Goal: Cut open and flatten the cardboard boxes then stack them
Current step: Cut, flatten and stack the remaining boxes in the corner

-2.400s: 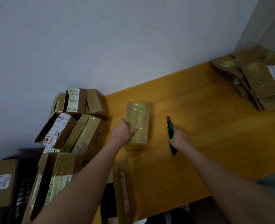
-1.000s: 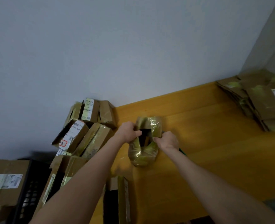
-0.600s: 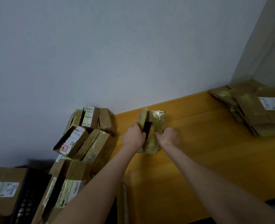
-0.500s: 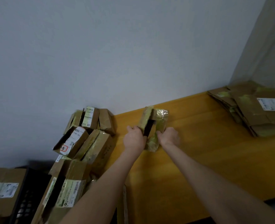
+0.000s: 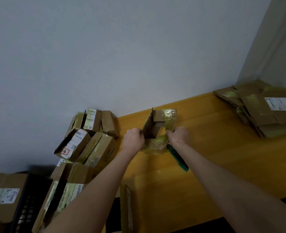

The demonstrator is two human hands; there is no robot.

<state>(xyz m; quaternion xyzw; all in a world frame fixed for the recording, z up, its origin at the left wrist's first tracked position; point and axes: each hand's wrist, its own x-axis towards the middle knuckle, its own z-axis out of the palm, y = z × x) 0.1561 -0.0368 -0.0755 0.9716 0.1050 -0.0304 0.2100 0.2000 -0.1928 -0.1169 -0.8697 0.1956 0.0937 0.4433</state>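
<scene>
A small taped cardboard box (image 5: pixel 159 118) stands on the yellow wooden table (image 5: pixel 214 148) with its flaps spread and its inside showing. My left hand (image 5: pixel 133 139) grips the box's left flap. On the other side, my right hand (image 5: pixel 178 135) grips the right, tape-covered flap. A green and black utility knife (image 5: pixel 179 158) lies on the table just under my right wrist. At the far right of the table sits a stack of flattened boxes (image 5: pixel 263 111).
A heap of uncut taped boxes (image 5: pixel 88 138) leans against the grey wall left of the table. A black crate (image 5: pixel 26 202) with more boxes is at the lower left. A cardboard piece (image 5: pixel 126 209) stands at the table's near left edge.
My right hand has put the knife down on the table and joined the left at the box. Both hands have pulled the flaps apart, so the box now gapes wide.
</scene>
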